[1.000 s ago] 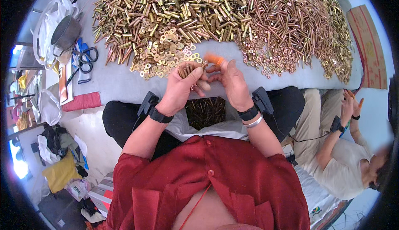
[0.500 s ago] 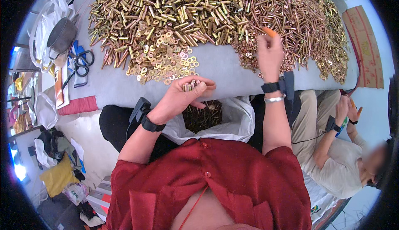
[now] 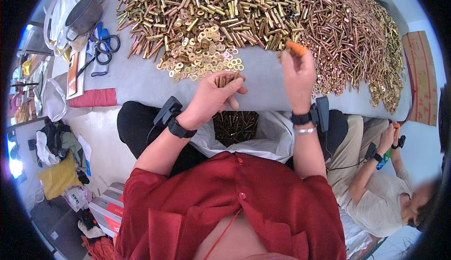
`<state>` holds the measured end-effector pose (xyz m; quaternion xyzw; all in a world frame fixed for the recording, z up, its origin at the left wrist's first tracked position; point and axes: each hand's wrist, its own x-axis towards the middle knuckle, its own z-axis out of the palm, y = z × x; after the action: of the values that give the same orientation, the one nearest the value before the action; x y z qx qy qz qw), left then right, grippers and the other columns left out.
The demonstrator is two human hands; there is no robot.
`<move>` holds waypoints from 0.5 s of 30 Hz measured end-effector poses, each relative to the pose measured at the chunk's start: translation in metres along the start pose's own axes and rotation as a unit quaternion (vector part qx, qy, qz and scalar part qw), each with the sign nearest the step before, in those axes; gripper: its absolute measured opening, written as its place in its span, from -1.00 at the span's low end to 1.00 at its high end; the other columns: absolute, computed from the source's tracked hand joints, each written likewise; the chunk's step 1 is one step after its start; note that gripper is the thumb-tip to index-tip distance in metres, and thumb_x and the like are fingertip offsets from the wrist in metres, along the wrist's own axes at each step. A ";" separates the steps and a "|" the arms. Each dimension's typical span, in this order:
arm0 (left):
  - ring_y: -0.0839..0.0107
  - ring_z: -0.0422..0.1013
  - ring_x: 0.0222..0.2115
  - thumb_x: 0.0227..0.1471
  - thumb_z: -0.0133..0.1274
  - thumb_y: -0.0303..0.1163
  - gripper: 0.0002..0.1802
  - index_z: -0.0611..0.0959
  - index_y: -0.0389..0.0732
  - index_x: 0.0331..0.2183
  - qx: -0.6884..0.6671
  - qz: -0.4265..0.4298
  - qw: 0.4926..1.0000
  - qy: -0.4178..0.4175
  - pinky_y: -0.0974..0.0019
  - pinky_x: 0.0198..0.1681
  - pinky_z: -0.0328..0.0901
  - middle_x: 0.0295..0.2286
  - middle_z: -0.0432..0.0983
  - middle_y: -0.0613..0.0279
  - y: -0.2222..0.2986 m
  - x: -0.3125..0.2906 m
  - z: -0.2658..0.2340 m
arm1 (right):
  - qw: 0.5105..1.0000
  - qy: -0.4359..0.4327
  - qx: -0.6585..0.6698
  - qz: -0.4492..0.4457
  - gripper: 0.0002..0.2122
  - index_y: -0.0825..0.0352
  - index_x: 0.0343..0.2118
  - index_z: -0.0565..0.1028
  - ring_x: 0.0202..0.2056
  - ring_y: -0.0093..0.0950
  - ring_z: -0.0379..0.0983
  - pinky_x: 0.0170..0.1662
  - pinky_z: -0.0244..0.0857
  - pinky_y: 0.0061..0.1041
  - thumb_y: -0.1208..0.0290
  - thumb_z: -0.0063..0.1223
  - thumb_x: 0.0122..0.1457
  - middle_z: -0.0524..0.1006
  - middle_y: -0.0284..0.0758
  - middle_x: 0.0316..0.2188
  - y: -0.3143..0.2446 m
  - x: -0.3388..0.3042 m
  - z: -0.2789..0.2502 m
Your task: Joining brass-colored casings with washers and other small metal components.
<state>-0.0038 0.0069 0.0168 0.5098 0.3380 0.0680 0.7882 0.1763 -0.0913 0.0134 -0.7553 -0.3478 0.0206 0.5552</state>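
Observation:
My left hand [image 3: 209, 98] is curled closed round a bunch of slim metal bolts [image 3: 226, 79], their ends showing above the fingers. It hovers over the table's front edge, just below the pile of flat brass-coloured washers [image 3: 199, 53]. My right hand [image 3: 300, 79], with an orange finger cover [image 3: 297, 49] on one finger, is raised near the front of the heap of metal sleeves [image 3: 225, 11]. Its fingertips are pinched together; what they hold is too small to make out. Between my legs, a white sack [image 3: 275, 135] holds many dark metal pieces [image 3: 235, 127].
Thin bolts [image 3: 352, 39] and small nuts [image 3: 324, 79] spread over the grey tabletop's [image 3: 277, 91] right side. Black-handled scissors [image 3: 105, 48] and a dark metal pot [image 3: 84, 13] sit at the left. A co-worker [image 3: 376, 185] sits at the right; a cardboard piece [image 3: 420, 77] stands beyond the table.
My right hand has moved slightly left, with its fingertips now away from the nuts. My left hand has turned a little, still closed round the bolts. The whole view has shifted slightly.

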 end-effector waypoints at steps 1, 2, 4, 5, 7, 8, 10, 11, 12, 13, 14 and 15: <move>0.63 0.37 -0.71 0.13 0.01 -0.29 -0.73 0.54 -0.26 -0.20 -0.001 0.000 1.000 0.003 0.61 -0.76 0.08 -0.44 0.56 0.22 -0.001 -0.001 -0.001 | 0.972 -0.049 0.195 0.121 -0.79 0.37 -0.17 0.44 -0.36 -0.57 0.42 -0.26 0.31 -0.59 0.52 0.05 0.11 0.49 -0.35 -0.38 -0.009 -0.012 0.003; 0.62 0.40 -0.69 0.12 0.02 -0.29 -0.73 0.55 -0.27 -0.20 0.019 -0.003 1.000 -0.004 0.61 -0.76 0.11 -0.44 0.56 0.23 -0.004 -0.002 -0.001 | 0.972 -0.051 0.196 0.121 -0.79 0.37 -0.17 0.44 -0.36 -0.57 0.42 -0.26 0.31 -0.59 0.52 0.05 0.11 0.49 -0.35 -0.38 -0.015 -0.023 0.008; 0.61 0.43 -0.68 0.11 0.04 -0.29 -0.72 0.55 -0.27 -0.19 0.038 -0.005 0.999 -0.011 0.62 -0.77 0.14 -0.45 0.56 0.24 -0.005 -0.003 -0.001 | 0.938 -0.113 0.284 0.166 -0.79 0.38 -0.12 0.41 -0.34 -0.72 0.37 -0.26 0.28 -0.70 0.53 -0.01 0.18 0.48 -0.43 -0.33 -0.019 -0.045 0.015; 0.60 0.44 -0.67 0.10 0.06 -0.30 -0.72 0.56 -0.27 -0.19 0.052 -0.009 0.998 -0.025 0.62 -0.77 0.16 -0.45 0.56 0.24 -0.004 -0.004 0.000 | 0.938 -0.113 0.283 0.166 -0.79 0.38 -0.12 0.41 -0.34 -0.72 0.37 -0.26 0.28 -0.70 0.53 -0.01 0.18 0.48 -0.43 -0.33 -0.019 -0.052 0.017; 0.59 0.46 -0.67 0.08 0.07 -0.31 -0.71 0.56 -0.28 -0.19 0.064 -0.011 0.997 -0.034 0.62 -0.77 0.18 -0.46 0.56 0.25 -0.005 -0.005 0.001 | 0.934 -0.151 0.274 0.173 -0.77 0.38 -0.09 0.41 -0.33 -0.70 0.38 -0.26 0.30 -0.67 0.52 -0.01 0.18 0.48 -0.43 -0.34 -0.019 -0.062 0.018; 0.59 0.46 -0.67 0.08 0.08 -0.31 -0.71 0.56 -0.27 -0.19 0.071 -0.011 0.997 -0.042 0.62 -0.77 0.18 -0.46 0.56 0.25 -0.007 -0.006 0.001 | 0.938 -0.155 0.261 0.168 -0.76 0.38 -0.07 0.40 -0.32 -0.72 0.37 -0.27 0.30 -0.67 0.51 -0.01 0.19 0.47 -0.44 -0.34 -0.021 -0.065 0.018; 0.59 0.46 -0.67 0.07 0.09 -0.31 -0.71 0.56 -0.27 -0.19 0.077 -0.012 0.996 -0.050 0.62 -0.77 0.17 -0.47 0.56 0.26 -0.008 -0.007 0.002 | 0.931 -0.166 0.267 0.187 -0.77 0.38 -0.10 0.43 -0.34 -0.68 0.38 -0.27 0.31 -0.65 0.49 0.00 0.19 0.48 -0.43 -0.36 -0.024 -0.063 0.015; 0.59 0.45 -0.67 0.07 0.09 -0.31 -0.72 0.56 -0.28 -0.20 0.048 -0.016 0.998 -0.048 0.62 -0.77 0.17 -0.49 0.55 0.27 -0.007 -0.007 0.003 | 0.923 -0.175 0.273 0.207 -0.79 0.38 -0.12 0.45 -0.35 -0.65 0.40 -0.28 0.31 -0.63 0.47 0.00 0.19 0.49 -0.42 -0.38 -0.025 -0.062 0.014; 0.59 0.45 -0.68 0.07 0.09 -0.32 -0.73 0.56 -0.28 -0.22 0.021 -0.020 0.998 -0.047 0.62 -0.77 0.17 -0.52 0.54 0.28 -0.006 -0.007 0.004 | 0.923 -0.175 0.274 0.207 -0.79 0.38 -0.12 0.45 -0.35 -0.65 0.40 -0.28 0.31 -0.63 0.47 0.00 0.19 0.49 -0.42 -0.38 -0.022 -0.061 0.012; 0.59 0.45 -0.68 0.07 0.09 -0.32 -0.73 0.56 -0.28 -0.22 0.021 -0.020 0.999 -0.046 0.62 -0.77 0.17 -0.52 0.54 0.28 -0.007 -0.006 0.002 | 0.951 -0.204 0.195 0.128 -0.80 0.38 -0.16 0.48 -0.38 -0.57 0.41 -0.29 0.31 -0.59 0.44 0.01 0.18 0.50 -0.37 -0.39 -0.018 -0.059 0.011; 0.60 0.44 -0.68 0.07 0.09 -0.32 -0.74 0.55 -0.29 -0.23 -0.008 -0.009 0.999 -0.039 0.62 -0.77 0.17 -0.54 0.53 0.28 -0.008 -0.005 -0.001 | 0.965 -0.230 0.113 0.047 -0.81 0.38 -0.20 0.51 -0.41 -0.49 0.43 -0.31 0.31 -0.55 0.41 0.02 0.17 0.51 -0.32 -0.40 -0.016 -0.057 0.011; 0.60 0.44 -0.68 0.07 0.09 -0.33 -0.75 0.55 -0.29 -0.24 -0.037 0.002 0.999 -0.034 0.62 -0.77 0.16 -0.55 0.52 0.29 -0.008 -0.004 -0.003 | 0.966 -0.229 0.112 0.048 -0.81 0.38 -0.20 0.51 -0.41 -0.49 0.43 -0.31 0.31 -0.55 0.41 0.02 0.17 0.51 -0.32 -0.40 -0.016 -0.054 0.014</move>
<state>-0.0106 0.0038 0.0114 0.4830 0.3072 0.0648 0.8174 0.1217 -0.1074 0.0027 -0.6788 -0.4246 0.2587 0.5403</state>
